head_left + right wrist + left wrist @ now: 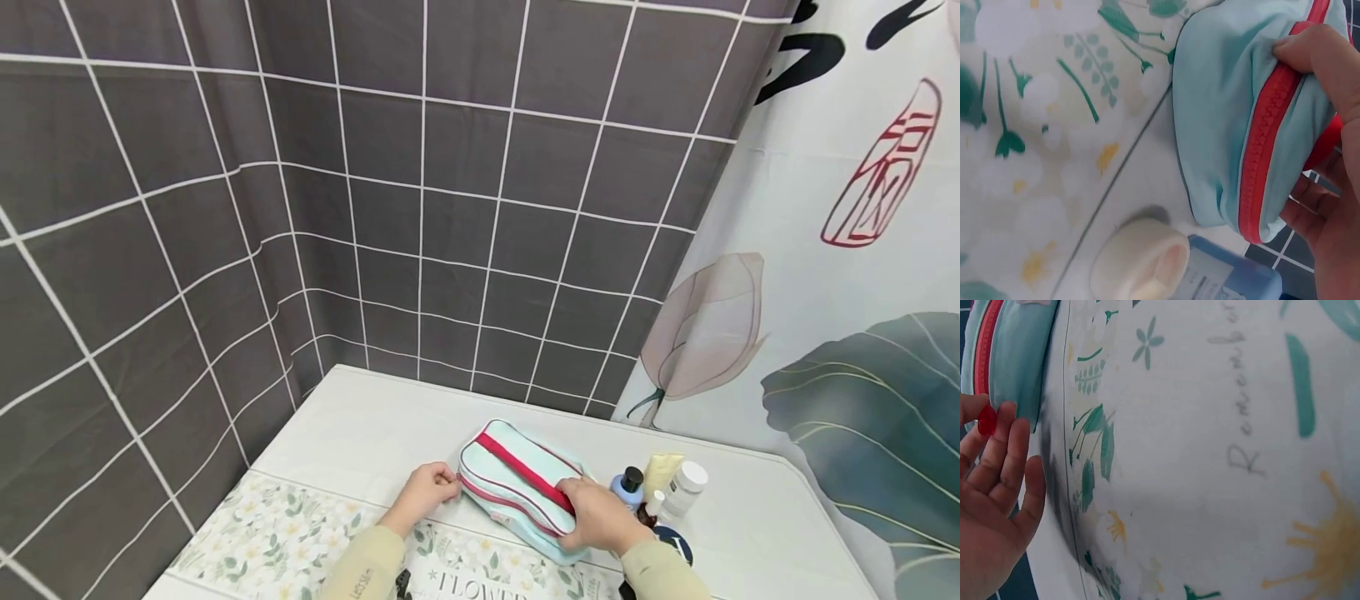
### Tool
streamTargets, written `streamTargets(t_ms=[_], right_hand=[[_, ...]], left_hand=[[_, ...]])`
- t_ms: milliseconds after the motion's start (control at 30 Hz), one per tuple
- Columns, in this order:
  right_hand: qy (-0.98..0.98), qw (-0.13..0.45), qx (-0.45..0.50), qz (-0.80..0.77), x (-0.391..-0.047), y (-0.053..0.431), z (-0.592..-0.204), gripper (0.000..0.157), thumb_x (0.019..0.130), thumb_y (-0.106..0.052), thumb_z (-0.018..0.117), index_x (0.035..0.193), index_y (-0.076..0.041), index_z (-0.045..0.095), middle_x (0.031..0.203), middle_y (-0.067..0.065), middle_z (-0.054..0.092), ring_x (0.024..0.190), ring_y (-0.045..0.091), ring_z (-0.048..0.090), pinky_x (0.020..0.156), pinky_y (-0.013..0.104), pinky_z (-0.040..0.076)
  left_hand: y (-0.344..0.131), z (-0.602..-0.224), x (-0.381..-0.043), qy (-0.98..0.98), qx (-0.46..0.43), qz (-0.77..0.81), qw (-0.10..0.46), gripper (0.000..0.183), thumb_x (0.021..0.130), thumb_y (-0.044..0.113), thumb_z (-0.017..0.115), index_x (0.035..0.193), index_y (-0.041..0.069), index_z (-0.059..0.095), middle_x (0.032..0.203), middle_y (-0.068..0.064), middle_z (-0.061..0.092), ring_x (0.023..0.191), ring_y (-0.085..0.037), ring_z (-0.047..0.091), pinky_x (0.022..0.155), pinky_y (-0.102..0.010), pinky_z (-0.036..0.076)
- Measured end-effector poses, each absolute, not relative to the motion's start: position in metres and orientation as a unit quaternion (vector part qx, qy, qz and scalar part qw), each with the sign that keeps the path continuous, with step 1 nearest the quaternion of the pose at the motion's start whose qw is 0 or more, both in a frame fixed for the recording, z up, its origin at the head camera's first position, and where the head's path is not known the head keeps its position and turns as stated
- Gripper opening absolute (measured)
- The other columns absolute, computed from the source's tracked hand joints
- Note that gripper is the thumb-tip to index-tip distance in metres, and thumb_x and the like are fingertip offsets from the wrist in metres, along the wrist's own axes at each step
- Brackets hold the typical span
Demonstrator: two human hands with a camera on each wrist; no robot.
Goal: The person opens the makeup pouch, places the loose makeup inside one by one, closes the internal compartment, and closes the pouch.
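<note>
My left hand point(426, 493) pinches the red zipper pull point(986, 420) of a pale-blue pouch point(517, 482), lengthwise far-left to near-right; my right hand point(600, 514) grips its near end.

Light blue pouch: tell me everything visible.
The pouch is pale blue and looks like soft fabric, with a red strap along its top and a red zipper whose teeth look meshed where visible. It lies at an angle on the white tabletop near the floral mat. The left grip pinches the red pull tab; the right grip holds the opposite end.
</note>
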State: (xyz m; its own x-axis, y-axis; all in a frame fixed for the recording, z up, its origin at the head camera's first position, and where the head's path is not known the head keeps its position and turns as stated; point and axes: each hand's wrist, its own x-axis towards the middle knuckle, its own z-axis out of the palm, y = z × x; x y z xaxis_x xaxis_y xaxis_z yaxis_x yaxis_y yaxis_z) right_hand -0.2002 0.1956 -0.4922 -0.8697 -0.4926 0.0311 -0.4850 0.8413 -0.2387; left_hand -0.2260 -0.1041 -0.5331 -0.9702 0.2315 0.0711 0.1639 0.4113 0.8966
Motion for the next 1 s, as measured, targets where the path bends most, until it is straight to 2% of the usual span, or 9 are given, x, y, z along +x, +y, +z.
streamTargets(t_ms=[333,633,867,1000], right_hand=[[0.963,-0.009,-0.238,-0.129,-0.196,0.189,-0.498,0.058,0.057,-0.039,0.079,0.104,-0.01,0.059,0.087,-0.008,0.058,0.077,0.011,0.051,0.067,0.034,0.046],[0.963,-0.04,-0.224,-0.144,-0.192,0.172,-0.508,0.054,0.056,-0.04,0.076,0.097,-0.01,0.059,0.078,-0.009,0.055,0.071,0.011,0.05,0.063,0.033,0.046],[0.961,-0.083,-0.222,-0.145,-0.186,0.168,-0.513,0.056,0.056,-0.04,0.076,0.099,-0.008,0.06,0.079,-0.008,0.056,0.072,0.012,0.049,0.066,0.032,0.045],[0.957,-0.047,-0.234,-0.167,-0.183,0.172,-0.506,0.067,0.059,-0.046,0.078,0.107,-0.003,0.059,0.09,-0.003,0.059,0.083,0.017,0.051,0.074,0.037,0.045]], left_hand=[[-0.095,-0.525,-0.223,0.842,0.154,0.513,0.055,0.01,0.078,0.007,0.067,0.072,0.005,0.059,0.059,0.006,0.055,0.052,-0.005,0.047,0.049,-0.021,0.038],[-0.076,-0.518,-0.215,0.818,0.185,0.534,0.108,0.009,0.079,0.007,0.068,0.075,0.003,0.06,0.062,0.004,0.056,0.056,-0.006,0.05,0.052,-0.02,0.04],[-0.055,-0.518,-0.21,0.805,0.215,0.532,0.153,0.01,0.08,0.008,0.069,0.076,0.003,0.061,0.061,0.007,0.053,0.055,-0.003,0.047,0.052,-0.017,0.038],[-0.051,-0.519,-0.208,0.802,0.232,0.526,0.164,0.009,0.08,0.007,0.069,0.076,0.003,0.062,0.063,0.008,0.054,0.056,-0.002,0.048,0.054,-0.016,0.039]])
